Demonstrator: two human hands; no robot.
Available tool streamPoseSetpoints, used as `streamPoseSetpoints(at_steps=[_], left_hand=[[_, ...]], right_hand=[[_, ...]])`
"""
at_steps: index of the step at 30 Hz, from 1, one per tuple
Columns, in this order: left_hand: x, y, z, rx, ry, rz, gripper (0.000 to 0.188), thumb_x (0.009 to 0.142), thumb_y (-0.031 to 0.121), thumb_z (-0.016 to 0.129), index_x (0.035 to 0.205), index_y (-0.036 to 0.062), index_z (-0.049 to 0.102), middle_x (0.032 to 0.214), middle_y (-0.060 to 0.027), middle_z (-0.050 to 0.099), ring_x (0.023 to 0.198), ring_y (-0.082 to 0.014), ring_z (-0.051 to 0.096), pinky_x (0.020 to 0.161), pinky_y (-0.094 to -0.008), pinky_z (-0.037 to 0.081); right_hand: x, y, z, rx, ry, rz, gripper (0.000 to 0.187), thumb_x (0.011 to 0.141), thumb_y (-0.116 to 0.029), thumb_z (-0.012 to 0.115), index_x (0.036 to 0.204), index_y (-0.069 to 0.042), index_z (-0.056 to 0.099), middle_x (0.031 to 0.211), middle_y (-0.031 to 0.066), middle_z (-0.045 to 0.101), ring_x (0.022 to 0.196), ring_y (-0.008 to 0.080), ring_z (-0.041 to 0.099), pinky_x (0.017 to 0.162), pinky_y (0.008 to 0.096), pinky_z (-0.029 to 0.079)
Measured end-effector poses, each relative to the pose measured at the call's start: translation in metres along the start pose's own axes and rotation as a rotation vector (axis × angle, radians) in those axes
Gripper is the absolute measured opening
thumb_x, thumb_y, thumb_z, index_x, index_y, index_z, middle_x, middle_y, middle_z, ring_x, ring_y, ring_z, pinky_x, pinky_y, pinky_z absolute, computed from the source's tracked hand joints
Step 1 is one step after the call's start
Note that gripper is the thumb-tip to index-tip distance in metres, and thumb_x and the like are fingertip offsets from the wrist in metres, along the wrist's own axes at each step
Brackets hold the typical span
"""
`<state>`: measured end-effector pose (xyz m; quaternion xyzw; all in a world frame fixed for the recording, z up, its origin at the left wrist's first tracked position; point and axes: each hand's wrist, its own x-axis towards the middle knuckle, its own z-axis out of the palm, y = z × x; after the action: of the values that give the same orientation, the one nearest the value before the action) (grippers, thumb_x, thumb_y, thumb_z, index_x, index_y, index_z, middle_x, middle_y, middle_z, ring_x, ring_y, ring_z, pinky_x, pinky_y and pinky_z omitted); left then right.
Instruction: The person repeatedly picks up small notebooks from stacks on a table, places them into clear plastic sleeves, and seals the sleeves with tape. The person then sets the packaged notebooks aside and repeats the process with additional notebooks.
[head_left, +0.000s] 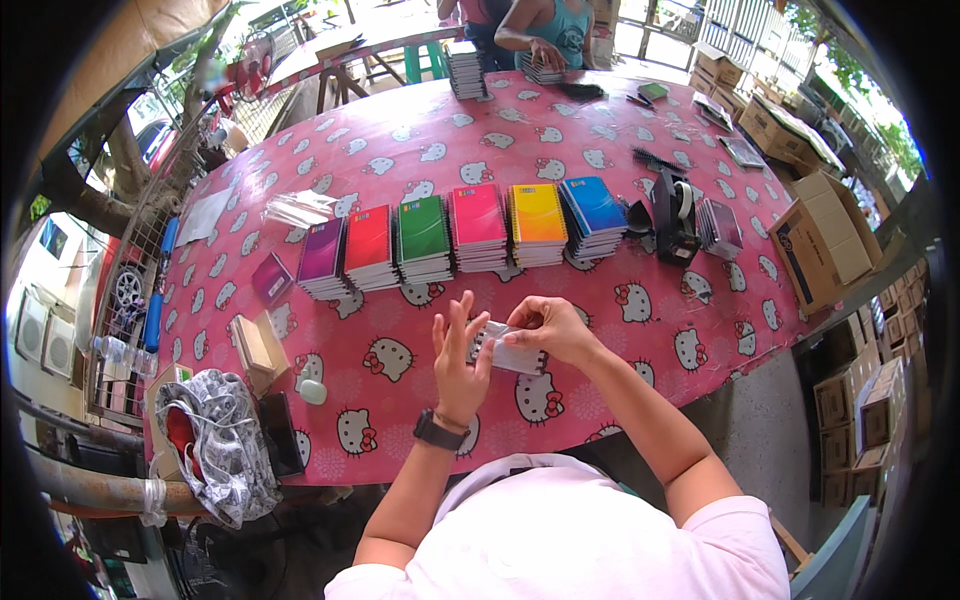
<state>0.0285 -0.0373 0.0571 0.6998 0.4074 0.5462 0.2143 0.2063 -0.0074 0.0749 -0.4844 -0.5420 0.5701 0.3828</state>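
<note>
A small spiral notebook point(520, 360), white side up with a dark coil along one edge, is in front of me above the table. Something clear and shiny, like plastic film, seems to cover it. My right hand point(552, 328) pinches its upper edge between thumb and fingers. My left hand point(460, 368), wearing a dark wristwatch, is upright at the notebook's left end. Its fingers are stretched and apart, and the thumb lies against the notebook. Beyond my hands stands a row of spiral notebook stacks, including purple, red, green point(424, 230), pink point(477, 220), yellow point(538, 215) and blue.
A black tape dispenser point(676, 225) and a small notebook stack point(720, 228) are right of the row. An open cardboard box point(822, 242) sits at the right edge. Clear plastic sleeves point(300, 208), a purple notebook point(271, 278) and a patterned cloth bag point(218, 440) lie left. Two people work at the far side.
</note>
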Motion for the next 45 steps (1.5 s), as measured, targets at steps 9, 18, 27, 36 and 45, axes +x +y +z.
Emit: streamPoseSetpoints(at_steps=[9, 18, 27, 36, 45], left_hand=[[-0.042, 0.029, 0.01, 0.593, -0.33, 0.094, 0.065, 0.074, 0.033, 0.066, 0.131, 0.0111, 0.046, 0.134, -0.0069, 0.045, 0.129, -0.0231, 0.037, 0.109, -0.0554, 0.005], [-0.032, 0.045, 0.024, 0.623, -0.351, 0.014, 0.073, 0.066, 0.034, 0.07, 0.132, 0.0162, 0.045, 0.133, -0.0067, 0.041, 0.126, -0.0254, 0.034, 0.097, -0.0477, 0.022], [-0.037, 0.049, 0.027, 0.67, -0.305, -0.113, 0.073, 0.065, 0.034, 0.071, 0.132, 0.0192, 0.046, 0.14, -0.0058, 0.037, 0.132, -0.0268, 0.028, 0.101, -0.0511, 0.015], [-0.029, 0.052, 0.029, 0.611, -0.333, -0.225, 0.075, 0.062, 0.033, 0.075, 0.131, 0.0258, 0.047, 0.146, -0.0031, 0.03, 0.138, -0.0268, 0.02, 0.104, -0.0622, 0.008], [-0.027, 0.054, 0.023, 0.62, -0.335, -0.222, 0.082, 0.059, 0.033, 0.076, 0.134, 0.0287, 0.044, 0.151, -0.0117, 0.018, 0.139, -0.0308, 0.016, 0.106, -0.057, 0.014]], right_hand=[[-0.001, 0.013, -0.017, 0.088, 0.011, -0.037, 0.013, 0.082, -0.007, 0.066, 0.092, 0.001, 0.068, 0.085, 0.0039, 0.066, 0.08, 0.0077, 0.058, 0.073, 0.0225, 0.047], [0.0, 0.077, -0.342, -0.683, 1.288, 0.294, 0.034, 0.082, -0.036, 0.062, 0.101, -0.008, 0.067, 0.109, 0.0116, 0.063, 0.117, 0.0324, 0.046, 0.1, 0.0422, 0.033], [0.002, 0.1, -0.293, -0.588, 1.235, -0.315, 0.019, 0.085, -0.025, 0.064, 0.081, -0.006, 0.063, 0.08, 0.0043, 0.063, 0.073, 0.0199, 0.055, 0.071, 0.0371, 0.043], [0.04, 0.037, -0.175, 0.544, -0.035, 0.181, 0.011, 0.087, -0.017, 0.063, 0.093, -0.008, 0.061, 0.071, -0.0039, 0.054, 0.054, 0.0025, 0.043, 0.046, 0.0176, 0.032], [0.087, -0.085, 0.005, -1.446, -0.943, -0.197, 0.062, 0.065, -0.055, 0.074, 0.082, 0.003, 0.062, 0.07, 0.0071, 0.061, 0.067, 0.0162, 0.061, 0.058, 0.0291, 0.047]])
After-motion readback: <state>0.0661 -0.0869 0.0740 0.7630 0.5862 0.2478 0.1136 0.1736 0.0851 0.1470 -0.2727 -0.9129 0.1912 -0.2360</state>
